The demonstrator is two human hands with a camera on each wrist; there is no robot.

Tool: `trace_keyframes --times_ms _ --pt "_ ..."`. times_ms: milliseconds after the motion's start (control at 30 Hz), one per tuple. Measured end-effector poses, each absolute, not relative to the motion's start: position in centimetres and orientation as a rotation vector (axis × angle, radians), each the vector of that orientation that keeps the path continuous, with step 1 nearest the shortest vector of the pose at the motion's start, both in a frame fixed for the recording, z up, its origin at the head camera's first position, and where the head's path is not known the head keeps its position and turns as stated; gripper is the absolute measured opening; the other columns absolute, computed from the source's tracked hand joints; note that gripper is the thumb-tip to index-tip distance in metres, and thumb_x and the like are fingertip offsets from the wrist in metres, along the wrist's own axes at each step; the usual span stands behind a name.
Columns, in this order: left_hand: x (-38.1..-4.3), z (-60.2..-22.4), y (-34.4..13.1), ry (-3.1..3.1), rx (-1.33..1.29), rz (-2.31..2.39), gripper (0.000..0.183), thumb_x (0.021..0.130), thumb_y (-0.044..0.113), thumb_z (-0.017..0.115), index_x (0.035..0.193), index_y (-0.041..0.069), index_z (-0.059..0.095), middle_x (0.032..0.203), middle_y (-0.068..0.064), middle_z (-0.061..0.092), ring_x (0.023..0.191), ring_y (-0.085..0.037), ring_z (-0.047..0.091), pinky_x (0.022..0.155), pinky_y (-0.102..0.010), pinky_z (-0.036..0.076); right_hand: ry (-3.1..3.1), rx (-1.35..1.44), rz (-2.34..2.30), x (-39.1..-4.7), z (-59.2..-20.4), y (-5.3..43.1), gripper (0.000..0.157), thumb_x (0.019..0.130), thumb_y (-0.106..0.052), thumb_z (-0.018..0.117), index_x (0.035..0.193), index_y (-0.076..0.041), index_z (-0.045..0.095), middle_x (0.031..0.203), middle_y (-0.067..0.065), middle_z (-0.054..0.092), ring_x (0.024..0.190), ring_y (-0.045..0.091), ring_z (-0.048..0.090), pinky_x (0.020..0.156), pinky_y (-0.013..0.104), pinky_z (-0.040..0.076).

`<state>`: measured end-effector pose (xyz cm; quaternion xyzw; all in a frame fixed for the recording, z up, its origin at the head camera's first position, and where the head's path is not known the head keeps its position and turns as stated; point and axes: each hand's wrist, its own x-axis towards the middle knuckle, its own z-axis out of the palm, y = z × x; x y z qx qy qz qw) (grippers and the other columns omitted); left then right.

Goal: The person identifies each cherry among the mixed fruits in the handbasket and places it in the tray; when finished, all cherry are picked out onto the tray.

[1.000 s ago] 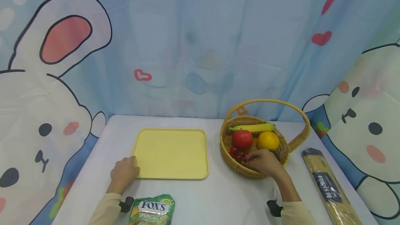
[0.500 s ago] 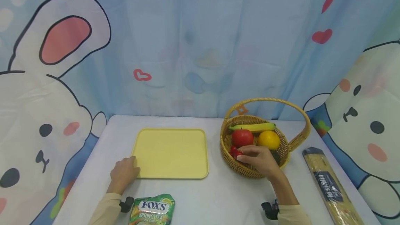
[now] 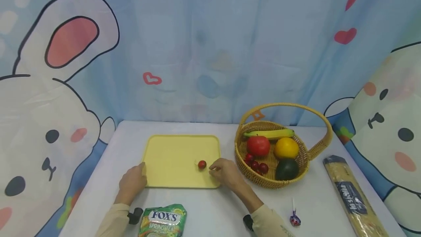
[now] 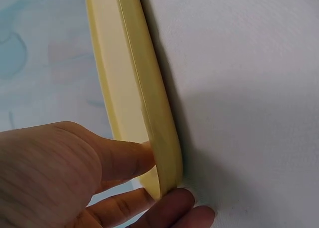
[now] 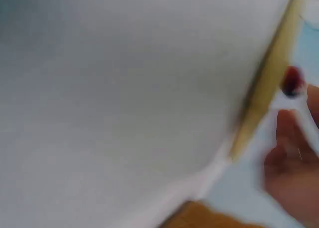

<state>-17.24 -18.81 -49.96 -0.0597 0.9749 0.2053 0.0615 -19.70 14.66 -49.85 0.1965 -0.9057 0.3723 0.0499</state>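
A yellow tray (image 3: 179, 149) is set on the white table (image 3: 204, 211), left of the basket (image 3: 263, 183). Its left edge, toward the near corner, is pinched by the left hand (image 3: 132, 181); in the left wrist view the thumb is laid inside the rim and the other fingers are curled against the outside. A red cherry (image 3: 202, 164) is borne by the tray near its right edge, with the stem pointed left. The right hand (image 3: 227, 173) is held just right of the cherry, over the tray's right edge; its fingers are loosely bent, and nothing is gripped. Whether the tray is touched by it cannot be told, the right wrist view being blurred. In the basket are contained a banana (image 3: 271, 134) at the far side, an apple (image 3: 258, 146), a yellow fruit (image 3: 286, 148), a dark green fruit (image 3: 287, 169) and several cherries (image 3: 254, 165). A lollipop (image 3: 295, 220) is placed on the near side of the basket, a long pack (image 3: 352, 197) is laid to the right, and a green bag (image 3: 162, 220) is placed nearest, below the tray. The far side is closed by a blue curtain (image 3: 213, 46)
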Motion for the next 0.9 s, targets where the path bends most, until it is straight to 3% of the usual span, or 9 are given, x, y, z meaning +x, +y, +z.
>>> trace_keyframes --times_ms 167,400,600,700,800,900 --pt "-17.3 -50.0 -18.9 2.948 -0.183 0.618 0.053 0.086 0.002 0.056 0.138 -0.010 0.049 0.129 -0.033 0.058 0.112 -0.047 0.060 0.089 -0.057 0.051 -2.766 0.571 0.925 -20.5 -50.5 12.6 0.004 0.080 -0.002 0.076 0.084 -0.004 0.075 0.085 0.005 0.069 0.079 0.019 0.066 0.069 0.031 0.055" --pt "-17.0 -50.0 -19.3 2.980 -0.147 0.634 0.052 0.085 -0.001 0.056 0.135 -0.011 0.051 0.127 -0.033 0.059 0.113 -0.049 0.059 0.090 -0.057 0.051 -2.830 0.533 1.108 -21.5 -50.2 12.7 0.017 0.085 -0.010 0.075 0.101 -0.005 0.075 0.102 0.007 0.072 0.089 0.023 0.070 0.075 0.036 0.056" --pt "-16.9 -50.2 -19.3 3.007 -0.091 0.663 0.051 0.084 -0.003 0.057 0.135 -0.011 0.051 0.126 -0.033 0.060 0.107 -0.046 0.063 0.088 -0.056 0.051 -2.609 0.464 1.229 -20.3 -47.7 17.5 0.019 0.083 -0.005 0.077 0.102 -0.003 0.076 0.099 0.008 0.074 0.079 0.018 0.069 0.068 0.027 0.055" --pt "-17.0 -50.0 -19.7 3.023 -0.088 0.666 0.052 0.084 -0.004 0.057 0.134 -0.012 0.051 0.123 -0.034 0.061 0.098 -0.042 0.065 0.085 -0.055 0.052 -2.530 0.397 1.232 -20.5 -46.4 21.1 0.021 0.084 -0.008 0.077 0.105 -0.004 0.075 0.101 0.010 0.075 0.084 0.020 0.067 0.075 0.032 0.057" --pt "-16.9 -50.0 -19.9 3.015 -0.099 0.672 0.052 0.083 -0.004 0.056 0.134 -0.013 0.051 0.121 -0.035 0.061 0.092 -0.037 0.064 0.083 -0.054 0.052 -2.621 0.249 1.188 -20.6 -46.0 24.8 0.027 0.089 -0.016 0.075 0.114 -0.005 0.073 0.112 0.014 0.073 0.095 0.027 0.067 0.083 0.045 0.057" --pt "-16.8 -50.0 -20.0 2.995 -0.113 0.678 0.052 0.084 -0.004 0.056 0.135 -0.012 0.051 0.123 -0.035 0.061 0.090 -0.035 0.063 0.084 -0.054 0.052 -2.806 0.126 1.080 -20.5 -45.9 27.6 0.036 0.090 -0.022 0.073 0.122 -0.005 0.070 0.120 0.018 0.070 0.102 0.034 0.067 0.083 0.051 0.056"
